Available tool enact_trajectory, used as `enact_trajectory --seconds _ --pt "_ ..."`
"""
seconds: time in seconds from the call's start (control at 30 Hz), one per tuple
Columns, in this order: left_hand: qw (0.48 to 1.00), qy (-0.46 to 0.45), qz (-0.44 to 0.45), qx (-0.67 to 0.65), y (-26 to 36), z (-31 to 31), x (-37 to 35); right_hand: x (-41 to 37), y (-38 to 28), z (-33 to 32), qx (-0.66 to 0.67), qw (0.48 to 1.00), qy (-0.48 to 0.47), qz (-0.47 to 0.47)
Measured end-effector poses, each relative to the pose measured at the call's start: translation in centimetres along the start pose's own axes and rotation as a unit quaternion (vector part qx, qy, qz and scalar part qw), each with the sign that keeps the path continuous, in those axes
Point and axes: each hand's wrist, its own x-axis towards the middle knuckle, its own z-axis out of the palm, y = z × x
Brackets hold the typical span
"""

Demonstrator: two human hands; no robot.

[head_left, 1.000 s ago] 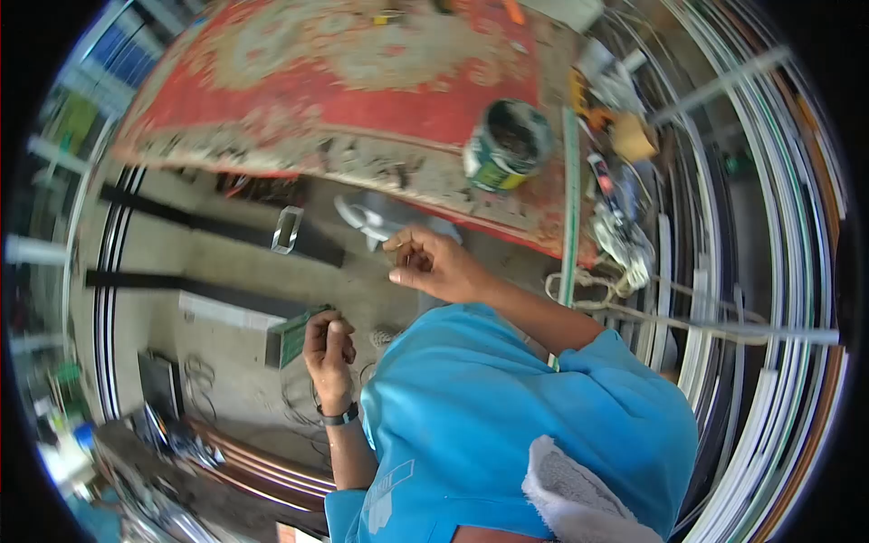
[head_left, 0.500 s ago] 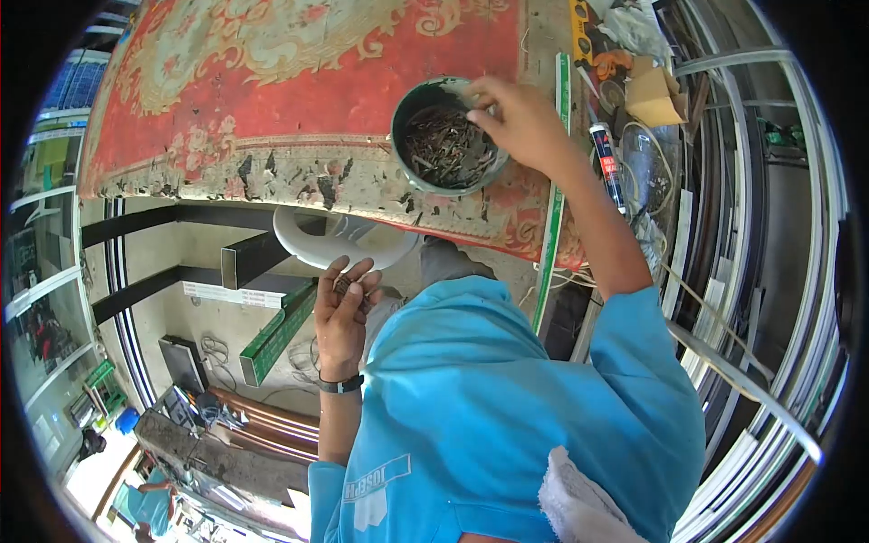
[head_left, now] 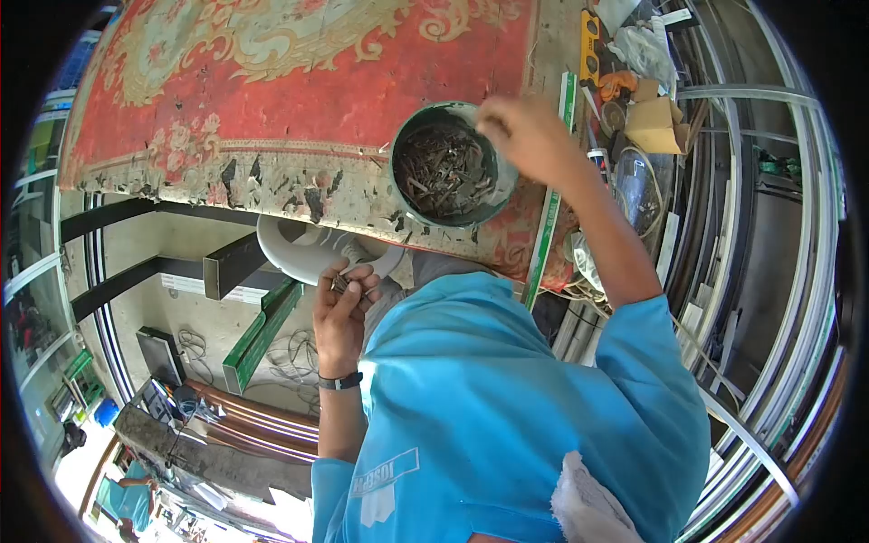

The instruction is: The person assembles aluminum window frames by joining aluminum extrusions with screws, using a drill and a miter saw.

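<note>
My right hand [head_left: 529, 145] is at the right rim of a dark round bucket [head_left: 405, 195], its fingers curled in and blurred. Whether anything small is pinched there, I cannot make out. Inside the bucket lie many small dark screws and metal bits [head_left: 444, 172]. Lower down, in front of the table, my left hand [head_left: 342, 312] is closed around a small bunch of screws [head_left: 341, 283], with a dark band on its wrist. The bucket rests on a worn red patterned cloth [head_left: 299, 109] covering the table.
A green-and-white strip [head_left: 549, 217] lies across the table's right side. Beyond it are a yellow level [head_left: 589, 45], a cardboard box [head_left: 654, 127] and a sealant tube [head_left: 598, 163]. A white chair [head_left: 290, 258] and dark metal profiles [head_left: 237, 262] stand below. Another person [head_left: 127, 498] is far off at lower left.
My right hand has shifted slightly right and down, its fingers now more curled. The bucket appears lower as the view shifts. My left hand keeps its hold on the screws.
</note>
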Motion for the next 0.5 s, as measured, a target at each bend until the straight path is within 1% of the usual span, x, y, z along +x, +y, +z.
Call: enact_trajectory --seconds 0.03,0.07,0.17,0.27,0.37,0.5 --pt "1.0 -0.007 -0.003 0.002 0.1 0.2 0.4 -0.3 -0.3 0.8 -0.037 0.998 -0.042 -0.003" --pt "1.0 -0.012 -0.006 0.005 0.3 0.4 0.8 -0.1 -0.7 2.2 -0.132 0.987 -0.088 0.006" --pt "0.999 -0.045 -0.013 -0.005 1.0 1.9 1.4 1.3 -0.8 5.4 -0.215 0.962 -0.161 -0.053" --pt "0.998 -0.069 -0.011 -0.002 1.1 1.5 2.0 2.8 0.5 8.8 -0.219 0.959 -0.17 -0.057" --pt "0.997 -0.076 -0.01 -0.002 1.2 1.2 2.3 3.7 -0.4 9.3 -0.273 0.944 -0.165 -0.08" --pt "0.997 -0.078 -0.007 -0.006 0.8 0.4 2.6 4.5 0.7 9.6 -0.324 0.915 -0.193 -0.139"
